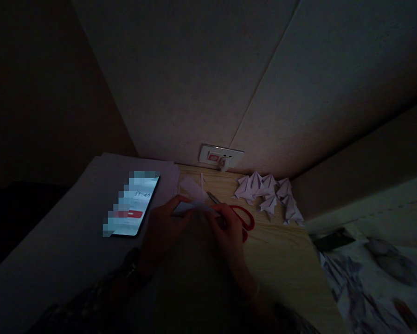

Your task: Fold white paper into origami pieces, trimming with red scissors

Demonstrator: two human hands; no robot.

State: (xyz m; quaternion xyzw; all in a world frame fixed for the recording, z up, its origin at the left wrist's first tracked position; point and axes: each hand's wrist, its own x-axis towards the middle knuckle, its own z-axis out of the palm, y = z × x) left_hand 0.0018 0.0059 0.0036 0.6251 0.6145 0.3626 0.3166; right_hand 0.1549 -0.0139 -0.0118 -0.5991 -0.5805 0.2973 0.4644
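Between my two hands is a piece of folded paper [194, 207], pale in the dim light. My left hand [166, 225] grips its left end with the fingers closed. At the other end, my right hand [228, 229] pinches the paper between thumb and fingers. Red-handled scissors [246, 218] lie on the wooden tabletop [281, 260], partly hidden behind my right hand. Paper scraps [193, 187] rest just beyond the folded piece. Several folded paper shapes [264, 188] with pointed tips stand grouped at the back right of the tabletop.
A phone with a lit screen [138, 204] lies on a large stack of white paper [86, 208] at left. Behind the tabletop is a wall with a socket [213, 155] and a plug [223, 163] in it. Lower down at right, more folded paper [354, 287] lies past the table's edge.
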